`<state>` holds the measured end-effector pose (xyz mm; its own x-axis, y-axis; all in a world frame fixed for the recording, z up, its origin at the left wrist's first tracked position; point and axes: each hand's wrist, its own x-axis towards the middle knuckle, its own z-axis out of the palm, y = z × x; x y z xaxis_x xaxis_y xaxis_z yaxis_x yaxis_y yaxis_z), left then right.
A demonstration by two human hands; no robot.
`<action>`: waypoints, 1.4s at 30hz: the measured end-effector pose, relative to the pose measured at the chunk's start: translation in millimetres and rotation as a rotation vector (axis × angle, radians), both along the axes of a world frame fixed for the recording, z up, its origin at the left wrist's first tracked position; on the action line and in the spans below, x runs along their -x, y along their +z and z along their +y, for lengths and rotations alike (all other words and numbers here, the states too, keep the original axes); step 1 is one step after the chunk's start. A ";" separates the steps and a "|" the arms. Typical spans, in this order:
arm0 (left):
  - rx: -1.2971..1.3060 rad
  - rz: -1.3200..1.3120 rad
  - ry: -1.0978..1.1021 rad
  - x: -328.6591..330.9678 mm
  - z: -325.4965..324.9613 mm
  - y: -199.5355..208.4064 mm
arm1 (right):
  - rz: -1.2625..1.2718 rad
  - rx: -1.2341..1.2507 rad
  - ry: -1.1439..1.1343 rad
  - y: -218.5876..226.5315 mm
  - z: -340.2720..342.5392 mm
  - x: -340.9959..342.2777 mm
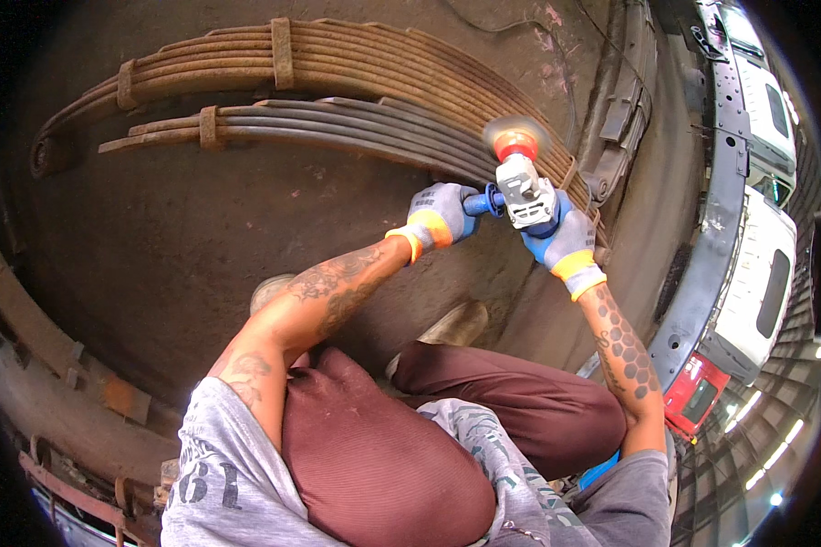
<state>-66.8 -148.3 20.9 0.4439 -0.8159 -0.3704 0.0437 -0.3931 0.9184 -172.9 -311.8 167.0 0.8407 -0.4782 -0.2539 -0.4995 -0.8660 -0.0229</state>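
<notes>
Maroon-trousered knees (410,456) crouch on a stained concrete floor (201,228) beside rusty leaf springs (337,64).

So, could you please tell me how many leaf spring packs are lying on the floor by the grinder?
2: a rusty leaf spring pack farthest from the person, and a darker grey leaf spring pack beside it, nearer. Other long metal parts at the picture's edges may be more.

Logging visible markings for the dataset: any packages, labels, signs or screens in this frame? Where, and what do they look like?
No packages, signs or screens.
Printed shirt: bottom left, on the person's own grey top, dark blocky print on the sleeve.
Angle grinder: centre right, held in the left hand and right hand, grey body, blue side handle, orange-red guard; any label too small to tell.
</notes>
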 end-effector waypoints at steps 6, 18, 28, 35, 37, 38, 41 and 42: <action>-0.009 -0.020 0.032 -7.8 15.2 2.9 | 0.088 0.041 0.034 5.4 9.1 -19.0; 0.004 0.031 -0.009 3.8 3.4 -4.1 | 0.067 0.017 -0.014 4.2 7.4 -5.0; 0.012 -0.008 0.004 -1.9 10.0 -3.3 | 0.104 0.032 0.025 6.6 9.4 -10.8; 0.023 -0.008 0.057 -0.1 14.5 -1.3 | 0.131 0.022 0.026 10.3 12.2 -19.9; 0.023 -0.016 0.057 -2.6 19.5 1.0 | 0.094 -0.027 0.047 13.9 15.3 -23.5; 0.021 -0.020 0.062 -2.4 21.6 0.4 | 0.091 -0.015 0.078 14.3 16.0 -24.1; 0.007 -0.021 0.073 -2.3 27.7 1.0 | 0.092 -0.004 0.127 14.5 15.6 -25.4; -0.003 -0.015 0.073 -4.2 28.2 4.2 | 0.099 -0.017 0.113 13.8 15.2 -25.1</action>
